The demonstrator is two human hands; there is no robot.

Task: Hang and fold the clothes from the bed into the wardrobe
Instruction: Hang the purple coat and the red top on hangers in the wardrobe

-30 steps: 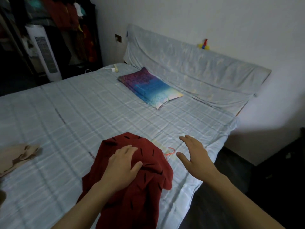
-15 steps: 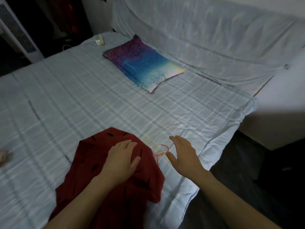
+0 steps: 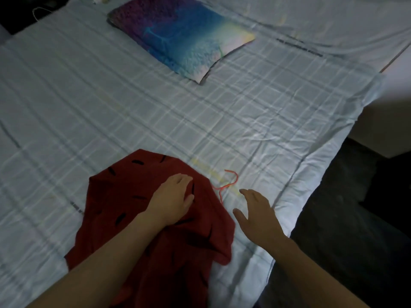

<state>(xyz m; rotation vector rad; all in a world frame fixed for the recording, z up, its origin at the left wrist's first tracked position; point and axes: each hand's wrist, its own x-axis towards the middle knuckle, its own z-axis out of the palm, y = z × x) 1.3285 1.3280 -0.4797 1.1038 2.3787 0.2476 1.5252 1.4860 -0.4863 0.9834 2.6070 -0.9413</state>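
A dark red garment (image 3: 124,196) with black dashes lies crumpled on the pale checked bed sheet (image 3: 111,107) near the front edge. My left hand (image 3: 173,200) rests flat on top of it, fingers together. From under the garment's right side an orange hanger hook (image 3: 229,181) pokes out onto the sheet. My right hand (image 3: 255,213) hovers just right of the garment, fingers spread, holding nothing, a short way below the hook.
A purple, blue and yellow pillow (image 3: 182,34) lies at the far side of the bed. The bed's right edge (image 3: 311,174) drops to a dark floor (image 3: 355,218). A small charger with a white cable (image 3: 37,12) sits at the far left corner.
The view has tilted down and closer, so the wardrobe and headboard are out of sight. My right hand has drawn slightly nearer the garment; my left hand stays on it.
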